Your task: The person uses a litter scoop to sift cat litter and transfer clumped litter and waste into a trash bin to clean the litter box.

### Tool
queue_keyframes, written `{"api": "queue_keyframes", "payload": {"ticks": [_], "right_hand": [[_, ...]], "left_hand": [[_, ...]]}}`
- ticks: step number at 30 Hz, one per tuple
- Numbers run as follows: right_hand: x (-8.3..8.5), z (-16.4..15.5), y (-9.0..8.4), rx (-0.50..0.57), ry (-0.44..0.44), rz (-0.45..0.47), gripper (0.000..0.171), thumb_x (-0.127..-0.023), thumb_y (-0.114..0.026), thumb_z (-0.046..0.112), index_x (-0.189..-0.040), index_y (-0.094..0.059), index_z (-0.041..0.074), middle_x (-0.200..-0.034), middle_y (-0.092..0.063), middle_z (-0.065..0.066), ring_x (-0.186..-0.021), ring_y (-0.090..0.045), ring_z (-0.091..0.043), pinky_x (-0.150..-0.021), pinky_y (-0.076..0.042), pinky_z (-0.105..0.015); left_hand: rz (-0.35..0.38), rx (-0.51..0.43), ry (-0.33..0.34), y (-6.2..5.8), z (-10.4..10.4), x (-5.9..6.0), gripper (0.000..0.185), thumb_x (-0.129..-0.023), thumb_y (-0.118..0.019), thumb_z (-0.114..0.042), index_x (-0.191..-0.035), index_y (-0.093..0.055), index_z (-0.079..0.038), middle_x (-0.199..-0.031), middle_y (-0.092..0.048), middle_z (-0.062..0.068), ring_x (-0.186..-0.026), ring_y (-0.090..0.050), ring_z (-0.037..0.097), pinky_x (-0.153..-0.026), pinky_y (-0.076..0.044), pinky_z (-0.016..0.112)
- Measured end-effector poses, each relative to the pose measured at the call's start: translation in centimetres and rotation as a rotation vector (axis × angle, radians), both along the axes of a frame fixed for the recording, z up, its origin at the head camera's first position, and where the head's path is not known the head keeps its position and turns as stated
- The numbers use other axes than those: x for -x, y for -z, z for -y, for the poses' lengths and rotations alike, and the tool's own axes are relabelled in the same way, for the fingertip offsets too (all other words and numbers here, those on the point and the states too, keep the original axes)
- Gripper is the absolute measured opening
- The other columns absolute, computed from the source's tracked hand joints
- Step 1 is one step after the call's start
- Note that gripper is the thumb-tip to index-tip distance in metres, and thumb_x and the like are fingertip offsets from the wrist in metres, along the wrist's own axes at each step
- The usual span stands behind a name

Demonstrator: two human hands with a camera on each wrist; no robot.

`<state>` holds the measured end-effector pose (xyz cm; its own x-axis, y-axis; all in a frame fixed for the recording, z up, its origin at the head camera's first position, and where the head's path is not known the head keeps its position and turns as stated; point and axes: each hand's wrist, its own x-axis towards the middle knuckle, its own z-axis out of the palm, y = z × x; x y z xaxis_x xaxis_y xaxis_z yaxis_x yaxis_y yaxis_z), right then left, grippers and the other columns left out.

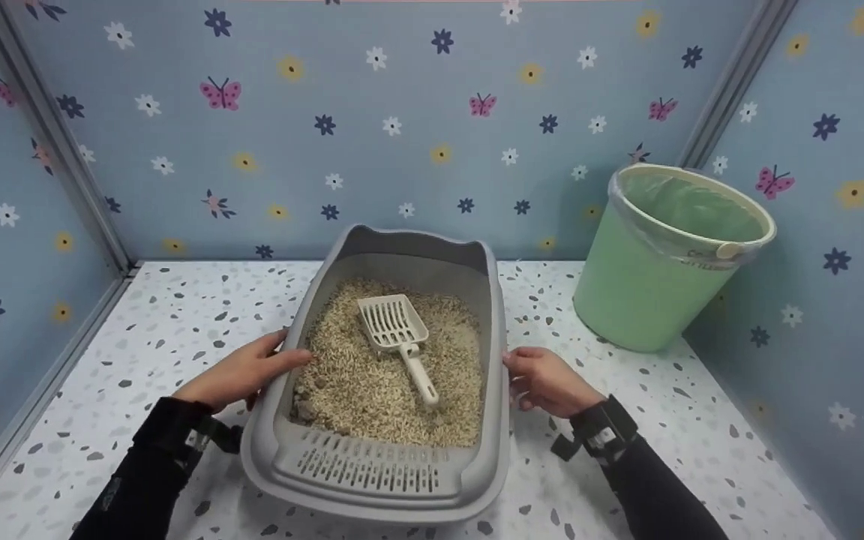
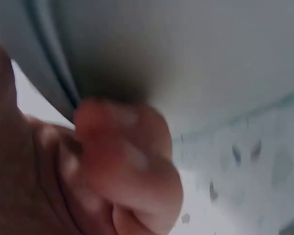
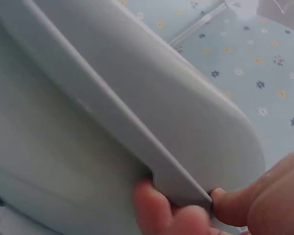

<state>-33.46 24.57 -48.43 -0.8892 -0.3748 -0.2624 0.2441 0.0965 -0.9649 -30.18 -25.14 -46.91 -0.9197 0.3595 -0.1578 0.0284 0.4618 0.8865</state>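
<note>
A grey cat litter box [image 1: 379, 508] stands in the middle of the head view, its slotted low end towards me. Tan granular litter [image 1: 364, 397] covers its floor, with some darker clumps at the near left. On the litter lies a cream slotted litter scoop [image 1: 394, 322], handle pointing towards me. My left hand [image 1: 241, 371] grips the left rim, thumb over the top; the left wrist view shows its fingers [image 2: 137, 181] curled underneath. At the right side, my right hand [image 1: 548, 382] pinches the rim's lip between thumb and fingers [image 3: 154, 208], clearest in the right wrist view.
A green waste bin [image 1: 642, 292] with a clear liner stands at the back right, near the corner. Blue flowered panels [image 1: 402, 165] enclose the back and both sides. The speckled white tabletop [image 1: 162, 322] shows around the box.
</note>
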Motion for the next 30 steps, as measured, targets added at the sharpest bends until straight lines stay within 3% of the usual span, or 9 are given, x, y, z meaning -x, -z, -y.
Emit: {"api": "queue_keyframes", "payload": {"ticks": [3, 6, 10, 13, 14, 16, 18, 20, 30], "right_hand": [[0.4, 0.1, 0.1, -0.003, -0.019, 0.016, 0.026, -0.117, -0.059, 0.027, -0.105, -0.07, 0.006, -0.088, -0.069, -0.004, -0.068, -0.068, -0.015, -0.055, -0.054, -0.026], [2.0, 0.2, 0.0, 0.027, 0.012, 0.023, 0.031, -0.118, -0.059, 0.03, -0.101, -0.071, 0.007, -0.086, -0.069, -0.003, -0.07, -0.069, -0.015, -0.057, -0.053, -0.026], [4.6, 0.5, -0.1, 0.075, 0.076, 0.024, 0.03, -0.118, -0.057, 0.027, -0.101, -0.071, 0.007, -0.085, -0.071, -0.003, -0.071, -0.067, -0.014, -0.057, -0.047, -0.025], [5.6, 0.6, 0.2, 0.108, 0.105, 0.037, 0.028, -0.119, -0.054, 0.022, -0.1, -0.068, 0.007, -0.084, -0.073, -0.003, -0.07, -0.066, -0.014, -0.055, -0.044, -0.024], [5.7, 0.5, 0.4, 0.117, 0.109, 0.037, 0.027, -0.119, -0.053, 0.02, -0.101, -0.068, 0.007, -0.084, -0.073, -0.003, -0.07, -0.066, -0.014, -0.054, -0.044, -0.024], [5.7, 0.5, 0.6, 0.142, 0.117, 0.04, 0.026, -0.119, -0.051, 0.017, -0.102, -0.067, 0.007, -0.083, -0.072, -0.003, -0.069, -0.066, -0.013, -0.052, -0.042, -0.023], [5.5, 0.5, 0.7, 0.166, 0.117, 0.037, 0.025, -0.119, -0.05, 0.017, -0.105, -0.068, 0.007, -0.084, -0.072, -0.003, -0.069, -0.066, -0.012, -0.051, -0.041, -0.022], [5.0, 0.5, 0.7, 0.185, 0.118, 0.033, 0.024, -0.119, -0.051, 0.017, -0.105, -0.068, 0.008, -0.084, -0.072, -0.003, -0.069, -0.066, -0.012, -0.05, -0.041, -0.022], [0.8, 0.6, 1.2, 0.253, 0.142, 0.043, 0.024, -0.119, -0.055, 0.021, -0.101, -0.066, 0.011, -0.083, -0.07, -0.004, -0.07, -0.067, -0.015, -0.059, -0.05, -0.025]], "left_hand": [[0.03, 0.047, 0.003, -0.6, 0.5, -1.6, 0.094, -0.115, -0.053, -0.06, -0.178, -0.009, -0.005, -0.104, -0.073, 0.021, -0.063, -0.066, 0.02, -0.048, -0.052, 0.034], [0.084, 0.109, -0.021, -1.4, 0.6, -4.5, 0.099, -0.115, -0.047, -0.064, -0.177, -0.004, 0.0, -0.138, -0.063, 0.041, -0.061, -0.059, 0.021, -0.05, -0.053, 0.036], [0.124, 0.113, -0.076, -1.3, 0.0, -8.3, 0.095, -0.116, -0.046, -0.063, -0.176, -0.01, 0.002, -0.13, -0.064, 0.04, -0.062, -0.052, 0.02, -0.048, -0.048, 0.033], [0.076, 0.095, -0.138, -0.4, -1.2, -9.7, 0.089, -0.117, -0.048, -0.06, -0.175, -0.018, 0.001, -0.112, -0.07, 0.023, -0.067, -0.059, 0.023, -0.052, -0.051, 0.035], [0.049, 0.101, -0.153, -0.1, -1.5, -9.9, 0.089, -0.117, -0.048, -0.06, -0.174, -0.019, 0.003, -0.12, -0.07, 0.022, -0.075, -0.065, 0.025, -0.06, -0.057, 0.039], [0.009, 0.103, -0.178, 0.2, -1.8, -9.8, 0.086, -0.117, -0.048, -0.058, -0.172, -0.023, 0.004, -0.131, -0.068, 0.021, -0.096, -0.071, 0.03, -0.085, -0.062, 0.051], [-0.016, 0.111, -0.175, 0.3, -1.7, -9.4, 0.084, -0.118, -0.048, -0.056, -0.171, -0.026, 0.006, -0.144, -0.063, 0.022, -0.124, -0.067, 0.035, -0.109, -0.052, 0.061], [-0.021, 0.1, -0.156, 0.4, -1.2, -8.7, 0.082, -0.119, -0.048, -0.053, -0.17, -0.027, 0.007, -0.138, -0.066, 0.018, -0.134, -0.063, 0.034, -0.121, -0.039, 0.067], [-0.096, 0.08, -0.015, 0.9, 4.2, -2.7, 0.074, -0.12, -0.049, -0.045, -0.172, -0.029, 0.004, -0.147, -0.065, 0.025, -0.128, -0.068, 0.04, -0.124, -0.036, 0.068]]}}
